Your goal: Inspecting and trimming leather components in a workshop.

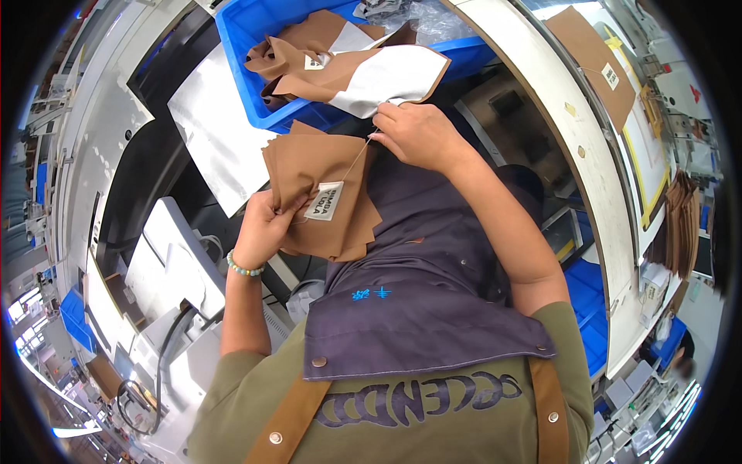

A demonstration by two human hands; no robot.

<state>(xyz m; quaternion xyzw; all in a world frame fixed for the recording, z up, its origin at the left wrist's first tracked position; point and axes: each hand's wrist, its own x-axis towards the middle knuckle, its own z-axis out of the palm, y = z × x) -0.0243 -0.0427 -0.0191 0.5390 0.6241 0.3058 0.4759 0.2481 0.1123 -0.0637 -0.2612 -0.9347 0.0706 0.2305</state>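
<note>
My left hand [269, 223] grips a stack of brown fabric pieces [319, 153] in front of my apron, its thumb on the top piece. A white woven label [324, 201] bearing writing sits on that piece. A thin thread [358, 158] runs taut from beside the label up to my right hand [420, 136], where thumb and forefinger pinch it. Touching the right fingertips is the lower edge of a brown fabric piece with white backing [394, 75], draped over the rim of a blue plastic bin [236, 64]. Whether those fingers also hold that piece, I cannot tell.
More brown pieces [324, 29] and clear plastic bags [432, 23] lie in the bin. A white machine [174, 267] stands at left. The white table edge [556, 122] curves along the right, with a labelled brown piece [591, 64] and hanging brown pieces [681, 223] beyond.
</note>
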